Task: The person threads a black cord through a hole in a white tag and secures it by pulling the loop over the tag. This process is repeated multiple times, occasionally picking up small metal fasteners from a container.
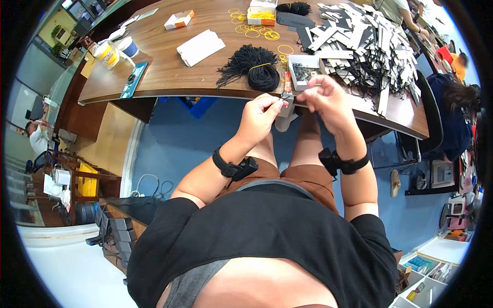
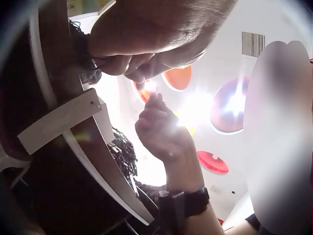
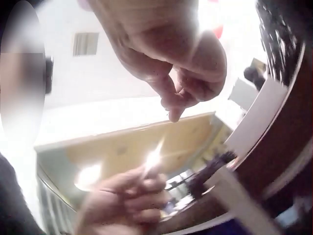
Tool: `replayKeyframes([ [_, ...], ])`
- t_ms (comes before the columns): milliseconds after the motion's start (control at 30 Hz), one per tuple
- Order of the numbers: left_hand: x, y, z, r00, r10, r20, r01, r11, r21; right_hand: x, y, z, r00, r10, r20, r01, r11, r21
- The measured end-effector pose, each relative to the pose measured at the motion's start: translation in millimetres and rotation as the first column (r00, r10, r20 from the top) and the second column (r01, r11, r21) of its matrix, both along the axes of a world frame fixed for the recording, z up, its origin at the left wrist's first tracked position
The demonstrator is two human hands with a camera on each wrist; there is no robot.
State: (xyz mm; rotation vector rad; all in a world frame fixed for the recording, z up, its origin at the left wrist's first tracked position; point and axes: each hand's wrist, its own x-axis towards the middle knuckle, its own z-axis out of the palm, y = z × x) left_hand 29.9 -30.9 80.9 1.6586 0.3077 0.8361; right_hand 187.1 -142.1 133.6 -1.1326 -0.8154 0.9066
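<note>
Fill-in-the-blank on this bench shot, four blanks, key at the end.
A yellow ____ runs across the black cord bundle. The strip heap lies to that bundle's ____, as the person sees it. The colour of the left wrist's strap is ____. The shorts are ____.

Missing words: rubber band; right; black; brown.

Head view: from above, facing down over brown wooden table (image 1: 154, 49), bare left hand (image 1: 259, 117) and bare right hand (image 1: 331, 105). Wrist views: close, tilted upward; both share hands, white ceiling (image 2: 222, 54).
</note>
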Motion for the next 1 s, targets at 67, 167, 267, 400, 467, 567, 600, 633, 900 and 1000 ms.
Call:
replayKeyframes([
  [67, 0, -1, 2, 1.000, -0.002, 0.013, 0.002, 1.000, 0.022, -4, -2, -9, 0.971, 0.134, -0.198, -0.138, 0.990, -0.009],
  [167, -2, -2, 4, 1.000, -0.013, 0.027, 0.011, 0.998, 0.057, -8, -2, -11, 0.942, 0.165, -0.293, -0.165, 0.986, 0.023],
  [267, -4, -4, 9, 0.999, -0.034, 0.038, 0.032, 0.998, 0.054, -11, 0, -10, 0.936, 0.171, -0.309, -0.165, 0.985, 0.043],
  [400, -8, -6, 17, 0.998, -0.049, 0.035, 0.046, 0.996, 0.075, -14, 1, -8, 0.928, 0.192, -0.320, -0.187, 0.981, 0.046],
  [467, -9, -6, 17, 0.998, -0.055, 0.031, 0.053, 0.995, 0.081, -12, 2, -11, 0.924, 0.194, -0.330, -0.198, 0.980, 0.020],
  [567, -9, -6, 18, 0.997, -0.060, 0.043, 0.057, 0.996, 0.071, -10, 3, -17, 0.913, 0.200, -0.355, -0.213, 0.977, 0.003],
  [600, -9, -6, 18, 0.997, -0.060, 0.049, 0.056, 0.996, 0.068, -10, 3, -18, 0.908, 0.203, -0.366, -0.218, 0.976, 0.001],
  [633, -9, -7, 18, 0.997, -0.060, 0.054, 0.056, 0.996, 0.064, -11, 3, -18, 0.912, 0.190, -0.365, -0.209, 0.978, -0.013],
  [900, -10, -3, 12, 0.997, -0.074, -0.005, 0.074, 0.994, 0.084, -26, 3, -18, 0.995, 0.084, -0.057, -0.088, 0.993, -0.074],
  [1000, -10, -3, 12, 0.998, -0.070, -0.004, 0.070, 0.992, 0.100, -32, 3, -16, 0.999, 0.030, 0.042, -0.026, 0.994, -0.103],
])
